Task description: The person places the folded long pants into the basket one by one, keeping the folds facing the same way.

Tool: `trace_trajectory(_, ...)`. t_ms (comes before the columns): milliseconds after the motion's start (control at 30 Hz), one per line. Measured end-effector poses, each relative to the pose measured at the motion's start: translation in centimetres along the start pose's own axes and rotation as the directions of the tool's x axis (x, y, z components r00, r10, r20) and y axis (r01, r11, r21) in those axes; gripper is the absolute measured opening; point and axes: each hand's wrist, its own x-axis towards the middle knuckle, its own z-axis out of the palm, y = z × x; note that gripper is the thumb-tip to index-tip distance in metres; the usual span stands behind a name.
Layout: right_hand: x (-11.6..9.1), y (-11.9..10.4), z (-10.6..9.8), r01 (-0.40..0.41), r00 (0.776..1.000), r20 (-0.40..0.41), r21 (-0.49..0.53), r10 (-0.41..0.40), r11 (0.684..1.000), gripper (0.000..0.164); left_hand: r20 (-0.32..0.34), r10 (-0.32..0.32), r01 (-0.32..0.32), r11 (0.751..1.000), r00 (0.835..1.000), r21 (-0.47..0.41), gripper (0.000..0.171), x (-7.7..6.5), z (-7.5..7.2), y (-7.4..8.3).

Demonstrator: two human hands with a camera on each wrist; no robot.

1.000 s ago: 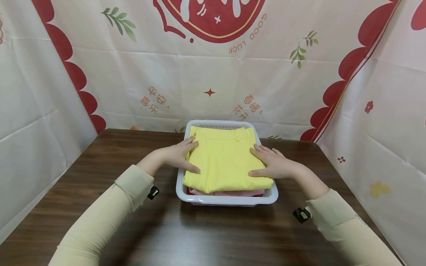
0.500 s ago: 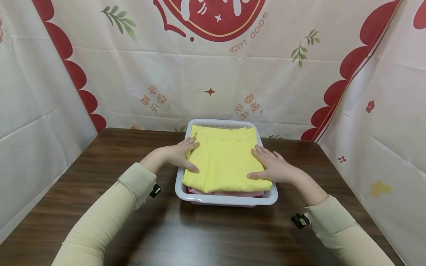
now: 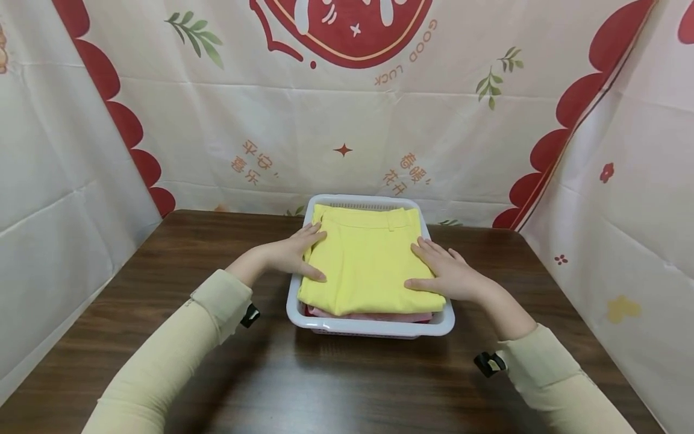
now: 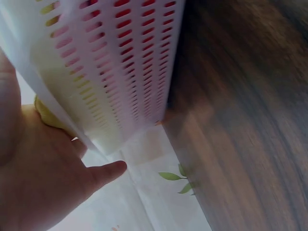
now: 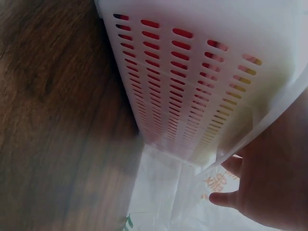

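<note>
Folded yellow trousers (image 3: 368,259), with a waistband and belt loop at the far end, lie on top in a white plastic basket (image 3: 374,327). Under their near edge shows pink cloth (image 3: 374,316) with a bit of red. My left hand (image 3: 293,253) rests on the left side of the trousers, thumb and fingers spread. On the right side lies my right hand (image 3: 447,271), also with spread fingers. Both wrist views show the slotted basket wall (image 4: 120,62) with red, pink and yellow cloth behind the holes; each hand is at the rim.
The basket stands on a dark wooden table (image 3: 325,386), toward its far edge. A printed white cloth backdrop (image 3: 347,120) hangs behind the table and along both sides. Small black devices (image 3: 490,364) are worn at both wrists.
Both hands stay on the yellow trousers in nearly the same place. The whole view shifts only slightly; the basket stays where it was.
</note>
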Motion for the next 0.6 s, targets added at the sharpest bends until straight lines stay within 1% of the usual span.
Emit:
trace_trajectory(100,0.2,0.3,0.3,0.020,1.000,-0.017,0.026,-0.019,0.999,0.094,-0.024,0.002,-0.003,1.000,1.000,-0.020,0.108,-0.2,0.2,-0.4)
trace_trajectory(167,0.2,0.6,0.5,0.052,0.998,-0.042,0.052,-0.050,0.997,0.086,-0.038,0.014,-0.015,1.000,0.999,-0.025,0.107,-0.3,0.2,-0.6)
trace_trajectory(300,0.1,1.3,0.7,0.118,0.990,-0.096,0.113,-0.108,0.986,0.069,-0.070,0.033,-0.036,0.998,0.997,-0.041,0.101,-0.7,0.1,-1.0)
trace_trajectory(367,-0.1,1.6,0.7,0.150,0.984,-0.116,0.133,-0.135,0.980,0.064,-0.088,0.029,-0.034,0.998,0.996,-0.060,0.097,-0.9,0.0,-1.2)
trace_trajectory(500,-0.3,1.7,0.2,0.172,0.980,-0.127,0.139,-0.155,0.975,0.063,-0.123,0.015,-0.025,0.996,0.992,-0.086,0.093,-1.5,-0.3,-1.4)
trace_trajectory(600,-0.5,1.6,-0.5,0.171,0.979,-0.132,0.108,-0.157,0.979,0.066,-0.145,0.027,-0.036,0.998,0.989,-0.061,0.088,-1.9,-0.9,-1.3)
